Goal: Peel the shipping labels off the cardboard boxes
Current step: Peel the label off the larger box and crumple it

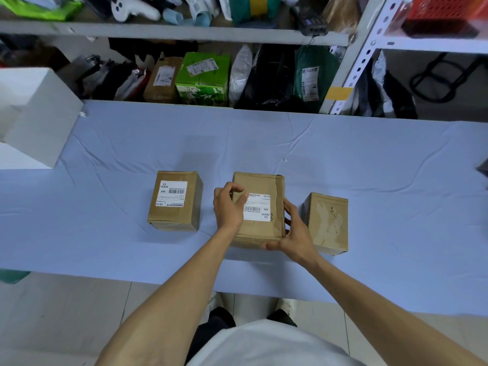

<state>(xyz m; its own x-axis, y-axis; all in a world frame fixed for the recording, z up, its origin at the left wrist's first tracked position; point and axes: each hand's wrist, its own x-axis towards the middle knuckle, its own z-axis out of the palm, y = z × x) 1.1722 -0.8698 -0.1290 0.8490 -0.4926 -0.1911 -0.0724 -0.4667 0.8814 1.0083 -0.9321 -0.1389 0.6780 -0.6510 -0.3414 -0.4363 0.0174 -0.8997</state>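
Three cardboard boxes stand on my table point(343, 143), which is covered with a pale blue cloth. All three are closed, so I cannot see what is inside. The left box point(174, 202), at 9 o'clock from the middle box point(260, 204), has one white label point(171, 193) on top. The middle box also has one label point(257, 208). The right box point(326, 223), at 3 o'clock, has only torn paper marks on top. My left hand point(229, 204) is curled narrow at the label's upper left corner; I think the fingertips pinch its edge, but this is hidden. My right hand point(295, 231) is spread wide and holds the middle box at its right side.
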